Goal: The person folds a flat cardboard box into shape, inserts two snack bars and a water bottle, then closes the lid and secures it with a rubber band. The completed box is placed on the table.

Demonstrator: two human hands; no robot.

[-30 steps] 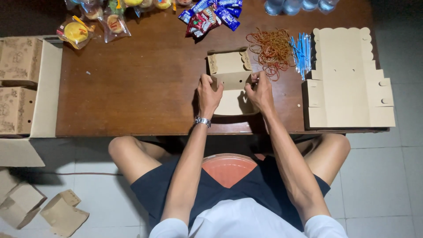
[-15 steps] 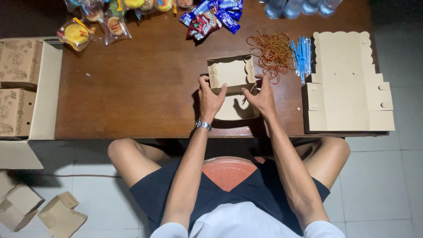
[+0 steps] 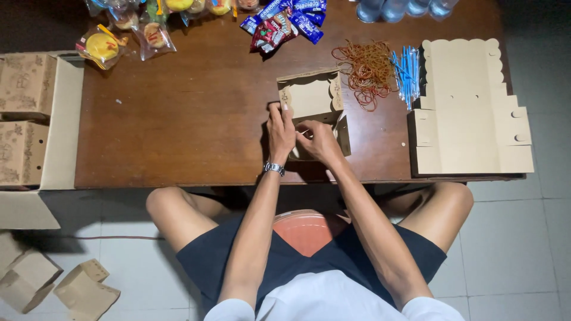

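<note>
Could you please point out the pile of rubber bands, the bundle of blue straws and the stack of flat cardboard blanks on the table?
pile of rubber bands [image 3: 367,70], head view, middle of the tangle.
bundle of blue straws [image 3: 405,74], head view, mid-length.
stack of flat cardboard blanks [image 3: 467,110], head view, centre panel.

A half-folded tan carton [image 3: 310,98] is seen mid-surface [image 3: 196,119], its lid raised; it is held at its near edge by both hands, left hand [image 3: 281,132] and right hand [image 3: 318,140] touching it. Right of the carton, a stack of flat tan blanks [image 3: 467,113] with scalloped top edges is laid at the surface's right end. Beyond the carton, blue and red snack packets [image 3: 285,21] are heaped at the far edge. Far left of it, clear bags [image 3: 104,46] with yellow contents are spread. Past the surface's left end, patterned tan boxes [image 3: 24,113] are stacked, and folded tan cartons [image 3: 53,285] are left on the floor.
</note>
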